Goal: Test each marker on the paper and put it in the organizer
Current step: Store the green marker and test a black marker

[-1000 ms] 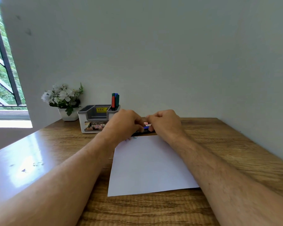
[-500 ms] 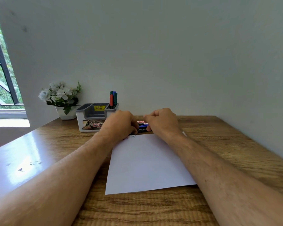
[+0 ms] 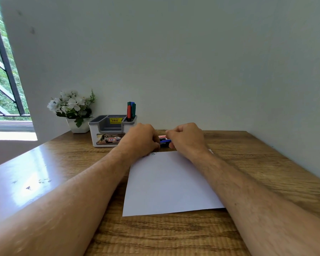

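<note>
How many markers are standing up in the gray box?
3 that I can see, standing together in the organizer's back right pocket: a red marker, a blue marker and a green marker. Another could hide behind them.

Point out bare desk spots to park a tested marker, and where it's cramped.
Free: the wood right of the paper up to the wall, and the glossy desk left of the left forearm, in front of the flower pot. Crowded: the paper's far edge, where both hands meet over the markers beside the organizer.
</note>
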The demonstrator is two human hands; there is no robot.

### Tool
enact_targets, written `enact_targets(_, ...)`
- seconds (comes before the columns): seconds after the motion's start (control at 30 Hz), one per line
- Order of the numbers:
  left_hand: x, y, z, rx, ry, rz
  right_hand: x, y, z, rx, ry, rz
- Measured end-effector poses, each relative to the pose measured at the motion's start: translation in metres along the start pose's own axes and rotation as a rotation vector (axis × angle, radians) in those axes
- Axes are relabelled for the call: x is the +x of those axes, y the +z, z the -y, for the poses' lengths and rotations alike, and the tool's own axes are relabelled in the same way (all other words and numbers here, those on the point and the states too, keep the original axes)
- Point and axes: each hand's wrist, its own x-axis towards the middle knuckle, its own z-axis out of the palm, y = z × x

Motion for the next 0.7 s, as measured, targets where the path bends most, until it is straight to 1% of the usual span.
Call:
enact_targets(0.1, -0.002, -0.007, -0.003, -0.156, -0.021, -0.116, 0.0, -0.001, 0.002, 0.002, 0.0, -0.052)
enact_targets(0.2, -0.003, -0.013, -0.008, -0.429, -0.108, -0.192, 0.001, -0.006, 0.004, 0.064, 0.01, -0.137)
enact_targets(0.27, -0.003, -0.017, -0.013, -0.638, -0.168, -0.145, 0.001, -0.009, 0.005, 0.137, 0.033, -0.144)
enact_targets(0.33, -0.005, -0.021, -0.02, -0.854, -0.203, -0.038, 0.0, -0.011, 0.007, 0.244, 0.068, -0.127)
enact_targets(0.4, -0.007, -0.022, -0.026, -0.985, -0.213, 0.032, -0.001, -0.012, 0.009, 0.314, 0.094, -0.115)
enact_targets(0.53, -0.01, -0.022, -0.03, -1.118, -0.23, 0.097, -0.001, -0.012, 0.009, 0.349, 0.106, -0.094)
enact_targets(0.7, -0.009, -0.022, -0.026, -1.185, -0.205, 0.158, 0.0, -0.013, 0.012, 0.438, 0.132, -0.072)
